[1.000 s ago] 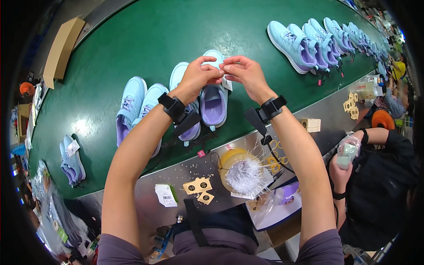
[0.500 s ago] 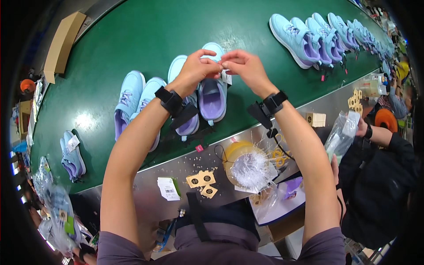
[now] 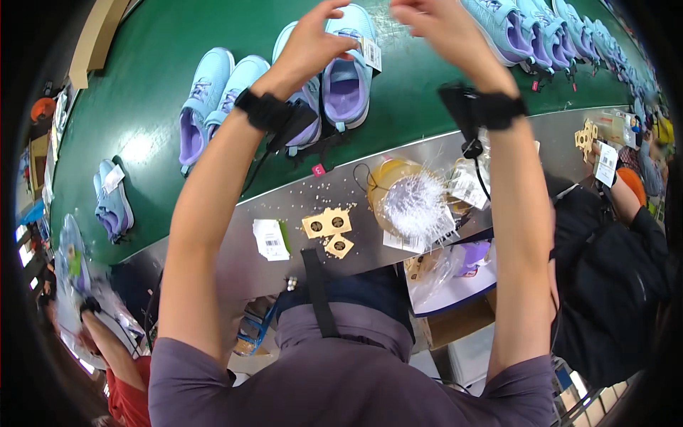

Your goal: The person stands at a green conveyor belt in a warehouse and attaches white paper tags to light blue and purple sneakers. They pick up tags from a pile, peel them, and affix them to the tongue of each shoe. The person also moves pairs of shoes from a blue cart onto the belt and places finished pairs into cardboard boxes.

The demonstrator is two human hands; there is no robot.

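My left hand (image 3: 313, 44) is over a pair of light blue shoes with lavender linings, its thumb and fingers apart and nothing seen between them. The right shoe (image 3: 346, 98) of that pair stands beside its mate (image 3: 306, 132), which my left hand and wrist partly cover. A white paper tag (image 3: 371, 54) hangs at the right shoe's side, by the laces. Off to the right of this shoe, my right hand (image 3: 445, 30) is smeared by motion and cut by the upper picture edge. Whether its fingers hold anything is unclear.
Another shoe pair (image 3: 206, 89) stands left on the green table (image 3: 160, 188); a tagged pair (image 3: 112, 203) lies farther left. Several shoes (image 3: 509, 32) line the far right. The metal ledge bears tan cards (image 3: 327, 223), white tags (image 3: 270, 240) and a bundle of clear fasteners (image 3: 416, 206). Co-workers flank me.
My hands, together over the shoe before, are now apart, the right one moved rightward. The whole view has shifted, so the table sits higher. The right co-worker now holds a white tag.
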